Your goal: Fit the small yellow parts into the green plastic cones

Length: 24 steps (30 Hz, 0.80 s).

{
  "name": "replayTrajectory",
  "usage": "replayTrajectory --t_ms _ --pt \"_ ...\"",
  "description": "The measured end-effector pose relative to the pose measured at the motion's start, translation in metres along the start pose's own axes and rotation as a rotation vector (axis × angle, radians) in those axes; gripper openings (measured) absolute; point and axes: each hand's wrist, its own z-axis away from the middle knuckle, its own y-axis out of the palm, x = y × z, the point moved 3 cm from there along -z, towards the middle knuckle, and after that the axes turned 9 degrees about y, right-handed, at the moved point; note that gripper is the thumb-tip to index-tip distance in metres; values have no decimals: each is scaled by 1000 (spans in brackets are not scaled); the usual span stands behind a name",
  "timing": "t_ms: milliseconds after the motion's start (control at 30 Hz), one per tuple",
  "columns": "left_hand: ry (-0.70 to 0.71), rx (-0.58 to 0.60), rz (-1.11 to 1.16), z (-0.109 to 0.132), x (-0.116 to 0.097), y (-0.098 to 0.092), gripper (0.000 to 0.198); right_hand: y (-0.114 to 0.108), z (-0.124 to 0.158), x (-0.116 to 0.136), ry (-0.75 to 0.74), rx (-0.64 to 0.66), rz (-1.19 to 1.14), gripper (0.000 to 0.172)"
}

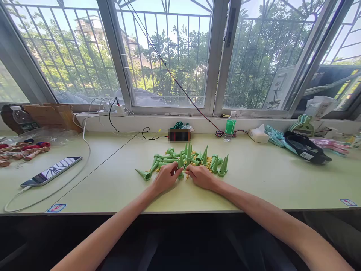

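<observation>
A heap of several green plastic cone spikes [194, 158] lies mid-table, mixed with small yellow pieces [210, 162]. One cone [143, 174] lies apart at the left of the heap. My left hand [166, 177] rests at the heap's near edge, its fingers pinched round a green cone [181, 168] that stands upright. My right hand [200, 176] is just to the right, fingers curled and pinched at a small yellow piece that touches the same cone. The two hands meet fingertip to fingertip.
The pale green table [254, 188] runs under a barred window. A phone [52, 171] on a white cable lies at the left, near coloured cords [25, 150]. A green bottle [230, 127], tissue box [258, 134] and black pouch [306, 147] sit at the back right.
</observation>
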Motion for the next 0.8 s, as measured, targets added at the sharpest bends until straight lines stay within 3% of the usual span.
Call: replayTrajectory --t_ms 467,800 --pt "3 113 54 0 -1 4 21 3 0 -3 7 8 26 16" --pt "16 130 74 1 -2 4 17 1 0 -2 18 15 39 17"
